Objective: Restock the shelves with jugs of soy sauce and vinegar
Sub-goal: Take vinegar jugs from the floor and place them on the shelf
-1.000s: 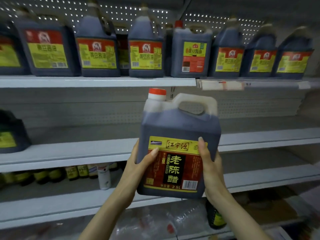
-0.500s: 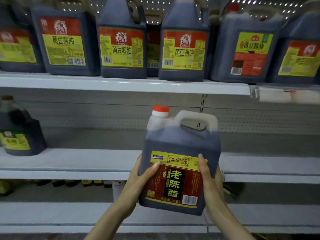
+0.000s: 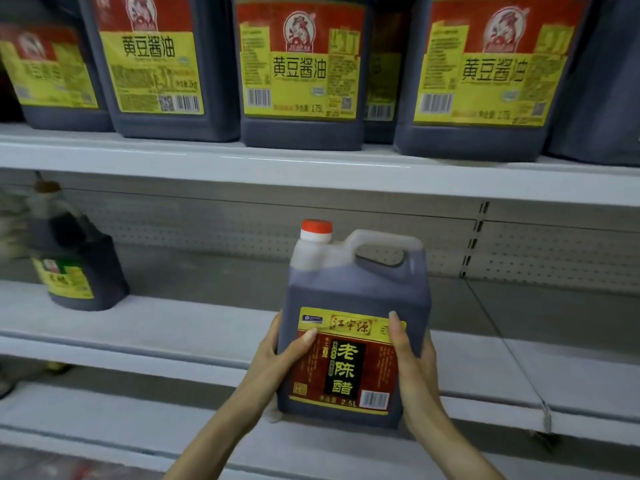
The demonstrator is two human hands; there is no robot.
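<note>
Head view: a person holds a vinegar jug [image 3: 356, 299] upright between both hands, in front of the middle shelf [image 3: 194, 327]. The left hand [image 3: 277, 355] grips its lower left side, thumb laid across the label. The right hand [image 3: 412, 362] grips the lower right side, thumb up along the label's edge. The jug's red cap [image 3: 316, 230] points up, handle to the right. A smaller dark jug [image 3: 79, 271] stands alone far left on that shelf. Above, on the top shelf [image 3: 207, 168], soy sauce jugs [image 3: 301, 74] stand in a row.

Top edge crops soy sauce jugs [image 3: 301, 74]; left jug [image 3: 83, 271] blurred.
</note>
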